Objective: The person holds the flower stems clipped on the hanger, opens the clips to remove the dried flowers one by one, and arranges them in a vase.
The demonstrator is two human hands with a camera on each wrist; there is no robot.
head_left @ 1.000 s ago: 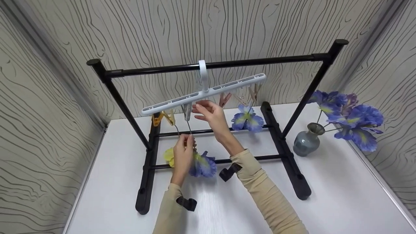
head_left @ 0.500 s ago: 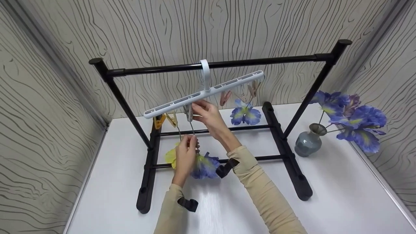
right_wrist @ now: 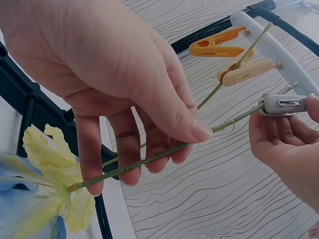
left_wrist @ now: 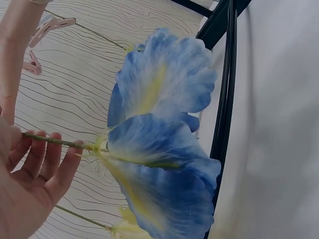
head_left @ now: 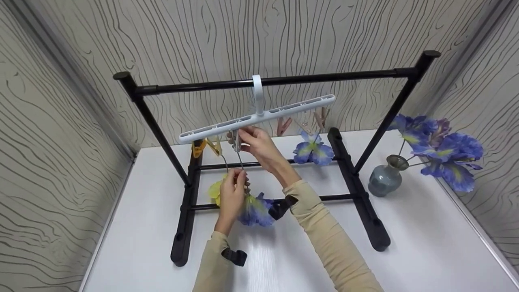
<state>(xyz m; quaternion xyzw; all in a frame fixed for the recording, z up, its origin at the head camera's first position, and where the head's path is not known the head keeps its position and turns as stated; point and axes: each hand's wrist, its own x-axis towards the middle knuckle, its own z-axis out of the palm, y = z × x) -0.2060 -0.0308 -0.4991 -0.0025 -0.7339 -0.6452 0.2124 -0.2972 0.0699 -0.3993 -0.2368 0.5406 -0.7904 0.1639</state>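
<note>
The blue flower (left_wrist: pixel 164 184) hangs head-down below the left half of the white hanger (head_left: pixel 219 129), in front of the rack's lower bars. Its green stem (right_wrist: pixel 149 159) runs up to the gray clip (right_wrist: pixel 284 104), and its tip shows just beyond; whether the clip grips it cannot be told. The left hand (head_left: pixel 232 198) pinches this stem between thumb and fingers, the fingers spaced along it. The right hand (head_left: pixel 261 150) pinches the gray clip just under the hanger.

Close on the left, the yellow flower (head_left: pixel 215 192) is partly hidden by the left hand; its stem passes through a pale orange clip (right_wrist: pixel 249 73) and behind the fingers. An orange clip (right_wrist: pixel 214 50) hangs beside that. To the right of the hands are pink clips (head_left: pixel 284 126) and a second blue flower (head_left: pixel 314 153), hanging near the back bar.

The hanger hooks over the black rack (head_left: pixel 324 77), standing on a white table (head_left: pixel 421 263). Well apart on the right, a gray-blue vase (head_left: pixel 384 181) holds blue and purplish blooms (head_left: pixel 450 150), leaning outward.
</note>
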